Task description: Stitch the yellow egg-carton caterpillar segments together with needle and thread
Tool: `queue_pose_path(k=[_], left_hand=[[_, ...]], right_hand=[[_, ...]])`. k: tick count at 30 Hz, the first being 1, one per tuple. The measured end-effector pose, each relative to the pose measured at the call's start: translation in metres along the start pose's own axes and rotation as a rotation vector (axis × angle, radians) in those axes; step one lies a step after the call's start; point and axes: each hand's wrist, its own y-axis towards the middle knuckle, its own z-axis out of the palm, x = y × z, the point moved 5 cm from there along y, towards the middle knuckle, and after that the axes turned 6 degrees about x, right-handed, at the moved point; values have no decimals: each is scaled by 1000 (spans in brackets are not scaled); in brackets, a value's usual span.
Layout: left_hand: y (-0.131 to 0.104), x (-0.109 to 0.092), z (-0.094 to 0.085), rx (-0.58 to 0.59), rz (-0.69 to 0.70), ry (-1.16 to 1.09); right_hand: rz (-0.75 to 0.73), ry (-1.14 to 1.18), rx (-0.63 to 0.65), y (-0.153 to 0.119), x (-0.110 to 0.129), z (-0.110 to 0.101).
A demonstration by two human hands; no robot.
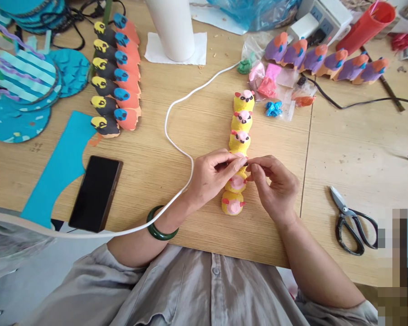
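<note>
A column of yellow clay figures (240,142) with pink faces and red ears runs down the table in front of me. The upper three carry small black face details; the lowest two show plain pink faces. My left hand (217,174) covers part of the fourth figure, thumb and forefinger pinched together. Close against it, my right hand (274,183) pinches too, its fingertips near a tiny dark bit (246,164) between the hands. Which hand holds that bit is unclear. Bags of pink clay (268,83) and a blue clay lump (274,108) lie beyond the figures.
Black-handled scissors (348,222) lie right. A phone (95,194) and blue sheet (59,167) are left. A white cable (166,122) passes over my left forearm. Orange-and-black figures (114,77), purple figures (314,59), a white roll (175,31) and a red cup (367,27) stand farther back.
</note>
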Motion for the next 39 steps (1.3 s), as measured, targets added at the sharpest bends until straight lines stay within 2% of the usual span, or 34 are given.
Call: queue_pose_path(k=[4,9,15,19,29,33,39], left_hand=[[0,1,0,-4,4,39],[-2,-2,-1,0,87,110],[-1,-4,-4,-4,33,114],[-1,-3,-5,-17,23,110],[-3,1,0,-9,104,119],[-3,1,-1,-12,97,138],[-2,-1,-3,-11,57,134]], right_hand=[[6,-5,4,0,0,0],[26,2,-10,1,0,1],[177,226,-76,3,-10,1],[247,268,-89,5,-13,1],[279,271,-72,3,-13,3],[323,288,-82,3,-11,2],[311,338,-97,4,-12,3]])
